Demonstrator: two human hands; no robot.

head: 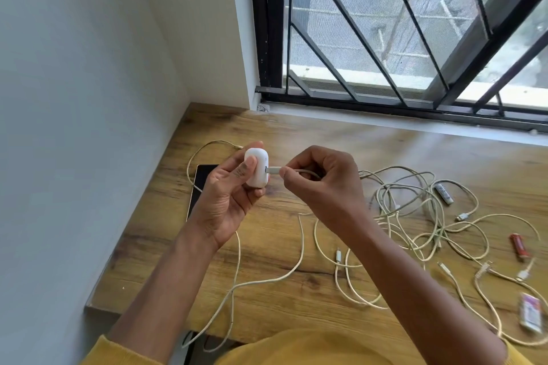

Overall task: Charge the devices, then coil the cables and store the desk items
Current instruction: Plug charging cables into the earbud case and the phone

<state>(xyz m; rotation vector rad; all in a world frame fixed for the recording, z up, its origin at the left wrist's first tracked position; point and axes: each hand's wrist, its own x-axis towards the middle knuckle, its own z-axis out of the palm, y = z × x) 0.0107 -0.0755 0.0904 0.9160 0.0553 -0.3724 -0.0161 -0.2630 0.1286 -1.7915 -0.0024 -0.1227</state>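
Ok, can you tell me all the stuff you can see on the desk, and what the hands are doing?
White rounded plastic earbud case: one, white, held up above the desk.
White charging cable plug: one, white, at the case's port.
Flat dark-screened phone: one, black, desk's left edge, cable attached.
Tangle of loose white cables: several, white, right side of desk.
Small red cylinder: one, red, far right.
White stick-shaped item: one, white, among the tangle.
Pale flat packet with pink print: one, lower right.
Brown wooden desk: one, below a barred window.
Left hand: grips the case.
Right hand: pinches the plug.
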